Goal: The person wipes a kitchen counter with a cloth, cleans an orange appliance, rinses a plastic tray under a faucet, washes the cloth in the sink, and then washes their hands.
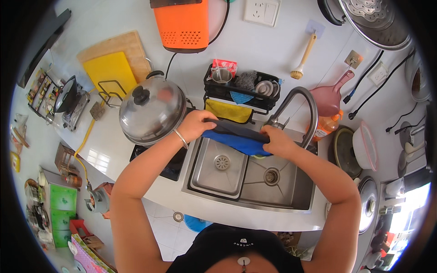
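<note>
Both forearms reach out over the sink (291,193). Left hand (196,125) and right hand (277,141) each grip an end of a blue cloth (236,141), stretched above the sink's back edge, just before the tap (296,107). Left of the sink stands a lidded pot (152,111).

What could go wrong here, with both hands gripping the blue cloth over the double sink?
1. The blue cloth, stretched between the left hand and right hand, hangs over the back edge of the sink; any drips could fall on the counter rather than in a basin.
2. The right hand sits close to the faucet and could knock it.
3. The left arm passes near the lidded pot, which it might bump.
</note>
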### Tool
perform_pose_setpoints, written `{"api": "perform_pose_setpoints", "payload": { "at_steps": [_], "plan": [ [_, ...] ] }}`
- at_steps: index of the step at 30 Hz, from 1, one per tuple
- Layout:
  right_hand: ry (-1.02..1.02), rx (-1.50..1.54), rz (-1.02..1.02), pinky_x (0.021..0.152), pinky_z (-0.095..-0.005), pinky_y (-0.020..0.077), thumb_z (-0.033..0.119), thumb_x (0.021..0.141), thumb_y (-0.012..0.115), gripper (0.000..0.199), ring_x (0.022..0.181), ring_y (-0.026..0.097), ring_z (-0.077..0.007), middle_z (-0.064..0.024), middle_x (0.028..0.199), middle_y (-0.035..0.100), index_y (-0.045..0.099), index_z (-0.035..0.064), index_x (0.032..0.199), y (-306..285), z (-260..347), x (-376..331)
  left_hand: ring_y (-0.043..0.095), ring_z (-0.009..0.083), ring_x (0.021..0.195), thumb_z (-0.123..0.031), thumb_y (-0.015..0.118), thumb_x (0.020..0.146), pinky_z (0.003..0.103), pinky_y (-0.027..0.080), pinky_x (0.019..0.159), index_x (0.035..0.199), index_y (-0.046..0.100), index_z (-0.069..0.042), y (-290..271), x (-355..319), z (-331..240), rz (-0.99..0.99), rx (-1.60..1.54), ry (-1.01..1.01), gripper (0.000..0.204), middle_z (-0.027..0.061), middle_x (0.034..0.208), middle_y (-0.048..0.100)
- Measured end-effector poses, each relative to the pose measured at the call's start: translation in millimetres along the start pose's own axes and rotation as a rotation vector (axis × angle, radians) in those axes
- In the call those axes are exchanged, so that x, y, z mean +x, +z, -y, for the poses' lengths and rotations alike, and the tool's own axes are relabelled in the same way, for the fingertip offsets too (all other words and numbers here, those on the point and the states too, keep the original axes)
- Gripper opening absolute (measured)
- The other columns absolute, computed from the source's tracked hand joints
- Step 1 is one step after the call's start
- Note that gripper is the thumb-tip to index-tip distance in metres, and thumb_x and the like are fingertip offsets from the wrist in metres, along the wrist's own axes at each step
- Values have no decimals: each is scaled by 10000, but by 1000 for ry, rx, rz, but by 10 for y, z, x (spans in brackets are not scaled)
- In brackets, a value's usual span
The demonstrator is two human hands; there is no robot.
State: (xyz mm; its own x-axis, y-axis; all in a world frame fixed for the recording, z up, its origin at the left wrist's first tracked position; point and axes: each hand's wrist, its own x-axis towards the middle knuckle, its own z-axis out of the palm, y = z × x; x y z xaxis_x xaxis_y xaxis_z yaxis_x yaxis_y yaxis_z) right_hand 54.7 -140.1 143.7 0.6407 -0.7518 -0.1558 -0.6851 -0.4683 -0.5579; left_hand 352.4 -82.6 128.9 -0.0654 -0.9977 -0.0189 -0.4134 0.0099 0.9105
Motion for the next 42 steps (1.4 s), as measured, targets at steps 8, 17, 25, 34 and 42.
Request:
{"api": "perform_pose_setpoints", "payload": {
  "at_steps": [8, 17, 25, 34, 42],
  "plan": [
    [-30, 318, -441, 656, -321, 471, 46, 755, 636, 92, 700, 601, -239, -100, 795, 633, 584, 33, 830, -15, -38, 311, 598, 172, 651, -170, 677, 753, 307, 454, 608, 757, 648, -16, -140, 142, -91, -457, 470, 78, 157, 94, 680, 624],
    [130, -35, -716, 681, -397, 492, 155, 750, 664, 203, 743, 624, -307, -144, 747, 648, 640, 61, 928, 73, 128, 956, 647, 213, 632, -11, 525, 783, 319, 499, 557, 1049, 576, -22, 109, 765, 271, -692, 186, 113, 271, 139, 826, 668],
    [-505, -481, -665, 606, -412, 468, 272, 818, 615, 225, 666, 607, -302, -127, 718, 621, 607, 56, 880, 305, 38, 913, 590, 274, 836, -126, 576, 692, 396, 448, 717, 831, 665, -114, 330, 655, 3, -330, 1096, 190, 166, 82, 817, 652],
    [20, -423, -369, 630, -415, 477, 353, 851, 561, 307, 701, 609, -303, -94, 713, 636, 629, 71, 749, 287, 77, 1109, 627, 194, 674, -148, 582, 757, 356, 471, 569, 740, 642, -56, -13, 1039, 28, -786, 127, 245, 111, 73, 627, 596],
    [-719, -46, -822, 660, -392, 443, -94, 656, 567, 290, 755, 584, -304, -114, 852, 627, 616, 44, 906, 806, 47, 94, 421, 397, 1201, -493, 602, 826, 489, 383, 997, 1358, 101, 124, -1003, 1452, -16, -678, -1494, 107, 957, 287, 1314, 315]
  ]
}}
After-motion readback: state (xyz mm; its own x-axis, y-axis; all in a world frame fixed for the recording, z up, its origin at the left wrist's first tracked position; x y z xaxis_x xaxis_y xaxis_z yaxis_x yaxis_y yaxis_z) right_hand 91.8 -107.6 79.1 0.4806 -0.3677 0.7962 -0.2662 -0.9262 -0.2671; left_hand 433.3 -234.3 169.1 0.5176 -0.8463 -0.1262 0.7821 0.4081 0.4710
